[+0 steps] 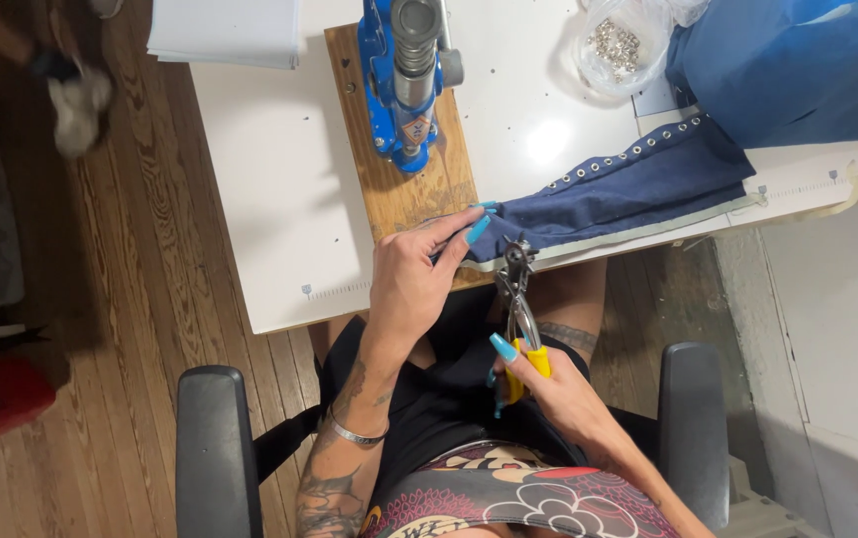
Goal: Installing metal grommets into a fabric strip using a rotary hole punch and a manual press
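Hands work at the near edge of a white bench (279, 189), seen from above by a seated person. The left hand (411, 279) lies palm down at that edge, its fingers stretched forward and pinching the end of a strip of navy blue fabric (613, 189) flat against the surface; its long turquoise nails show at the fabric's tip. The right hand (548, 384) sits lower, over the lap, curled shut around the yellow handles of a pair of punch pliers (520, 299). The pliers point up and away from the body, and their dark metal head meets the near edge of the fabric just beside the left fingertips; whether the head is biting the cloth or only touching it cannot be told.

The fabric strip runs from the left hand up and to the right across the bench, with a pale band along its near edge and a row of small metal eyelets (638, 149) along its far edge. Its far end disappears under a heap of brighter blue cloth (797, 60) at the upper right corner. Just beyond the left hand, a wooden board (399, 179) carries a blue hand press (404, 75) with a grey metal cylinder. A clear plastic bag of loose silver eyelets (616, 45) lies near the blue heap. A stack of white sheets (225, 30) rests at the bench's far left corner. Black chair armrests (215, 448) flank the person on both sides, above a brown plank floor (130, 299).
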